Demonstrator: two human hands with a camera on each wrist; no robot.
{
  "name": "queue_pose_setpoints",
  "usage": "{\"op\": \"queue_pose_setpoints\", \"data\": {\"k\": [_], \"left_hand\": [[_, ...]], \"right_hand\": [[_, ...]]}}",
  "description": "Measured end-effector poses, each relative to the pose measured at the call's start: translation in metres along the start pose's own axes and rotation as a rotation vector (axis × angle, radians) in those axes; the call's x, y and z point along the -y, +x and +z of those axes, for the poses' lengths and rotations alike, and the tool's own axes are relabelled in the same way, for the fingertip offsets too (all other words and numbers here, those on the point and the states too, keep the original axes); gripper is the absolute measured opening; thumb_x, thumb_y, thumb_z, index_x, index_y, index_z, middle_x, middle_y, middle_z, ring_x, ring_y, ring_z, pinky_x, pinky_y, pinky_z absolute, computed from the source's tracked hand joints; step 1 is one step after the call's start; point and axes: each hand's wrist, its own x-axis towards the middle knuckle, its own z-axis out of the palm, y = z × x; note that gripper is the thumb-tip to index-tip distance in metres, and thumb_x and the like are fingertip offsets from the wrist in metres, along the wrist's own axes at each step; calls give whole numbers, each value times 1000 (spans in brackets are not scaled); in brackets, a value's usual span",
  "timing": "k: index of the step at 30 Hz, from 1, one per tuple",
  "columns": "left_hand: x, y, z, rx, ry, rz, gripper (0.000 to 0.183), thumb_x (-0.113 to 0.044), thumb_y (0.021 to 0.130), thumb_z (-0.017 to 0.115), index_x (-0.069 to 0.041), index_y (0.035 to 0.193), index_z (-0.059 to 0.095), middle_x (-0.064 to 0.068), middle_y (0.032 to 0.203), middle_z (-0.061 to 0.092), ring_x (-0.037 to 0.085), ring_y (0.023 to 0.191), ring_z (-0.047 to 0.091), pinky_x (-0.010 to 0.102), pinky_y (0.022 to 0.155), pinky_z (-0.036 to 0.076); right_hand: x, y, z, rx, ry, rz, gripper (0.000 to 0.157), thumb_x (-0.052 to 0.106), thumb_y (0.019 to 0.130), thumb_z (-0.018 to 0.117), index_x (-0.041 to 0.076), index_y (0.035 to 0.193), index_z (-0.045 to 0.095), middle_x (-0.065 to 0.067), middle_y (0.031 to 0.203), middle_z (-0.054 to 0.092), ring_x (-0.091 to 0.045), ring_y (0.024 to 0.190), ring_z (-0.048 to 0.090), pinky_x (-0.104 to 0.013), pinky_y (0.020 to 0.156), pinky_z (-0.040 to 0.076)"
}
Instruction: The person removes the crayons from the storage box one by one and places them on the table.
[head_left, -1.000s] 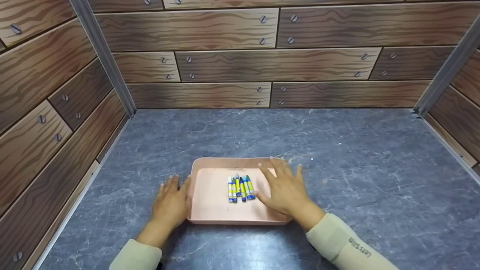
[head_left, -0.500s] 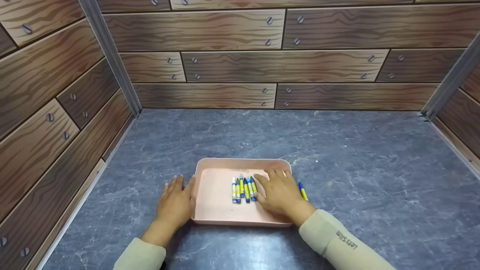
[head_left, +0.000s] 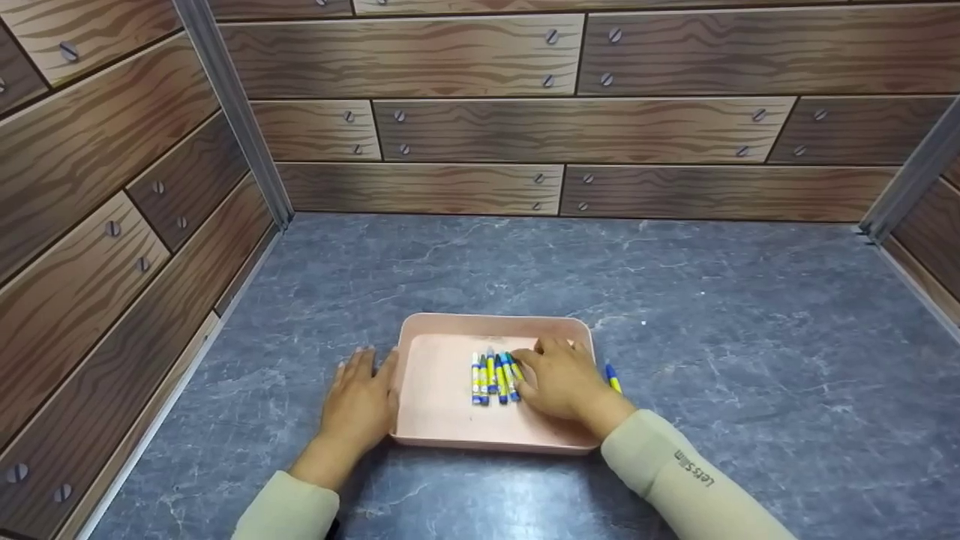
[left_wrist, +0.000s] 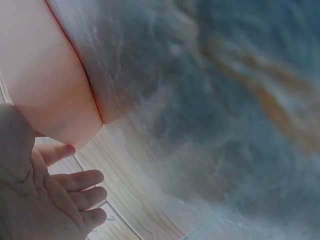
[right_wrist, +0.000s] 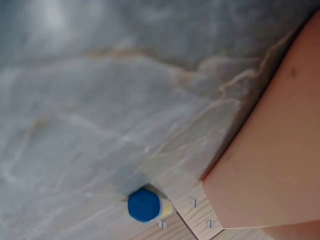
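A pink tray [head_left: 435, 420] holds several crayons [head_left: 493, 375] in a close row, with yellow wrappers and blue bands. My left hand [head_left: 360, 409] lies along the tray's left wall. In the left wrist view its fingers [left_wrist: 80, 180] are extended, the thumb near the tray's corner. Reaching into the tray from the right, my right hand [head_left: 562, 379] has bent fingers; thumb and index tip are at the rightmost crayon [head_left: 516, 367], partly covering it. I cannot tell whether they pinch it. The right wrist view leaves this hand out.
Outside the tray, right of it, lies another crayon [head_left: 613, 378], its blue end [right_wrist: 144, 205] large in the right wrist view. The tray stands on a blue-grey marbled tabletop [head_left: 750, 360]. Wood-patterned panels [head_left: 450, 127] wall it in at the back and sides.
My right hand has lowered from above the tray's right side to the crayon row, its spread fingers now bent. The crayon outside the tray has come into view. My left hand stays put.
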Motion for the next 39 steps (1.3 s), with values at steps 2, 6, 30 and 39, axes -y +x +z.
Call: {"op": "queue_pose_setpoints", "data": {"k": [2,6,30,39], "left_hand": [[-1,0,0,4,1,0,46,-14,89,58,-3,133,54,31,132,47,46,127,39,56,106,27],[-1,1,0,14,2,-6,46,-15,89,57,-3,134,53,30,133,46,46,128,38,56,107,27],[1,3,3,8,11,-18,46,-16,90,58,-4,134,53,29,133,47,44,129,38,56,107,26],[2,2,4,1,13,-17,47,-16,89,57,-4,134,54,30,133,47,45,129,38,56,107,27]], "right_hand": [[-1,0,0,6,14,-2,45,38,89,58,18,129,60,-7,103,53,-26,97,51,-47,86,38],[-1,1,-1,21,31,-9,46,34,87,62,18,130,60,-9,99,54,-28,92,56,-46,82,41],[-5,-1,-4,-3,396,-9,38,9,81,64,9,120,65,4,70,48,-11,60,45,-30,57,41],[-5,-8,-13,-104,546,-52,40,7,84,66,8,124,62,5,78,52,-10,66,51,-26,61,47]]}}
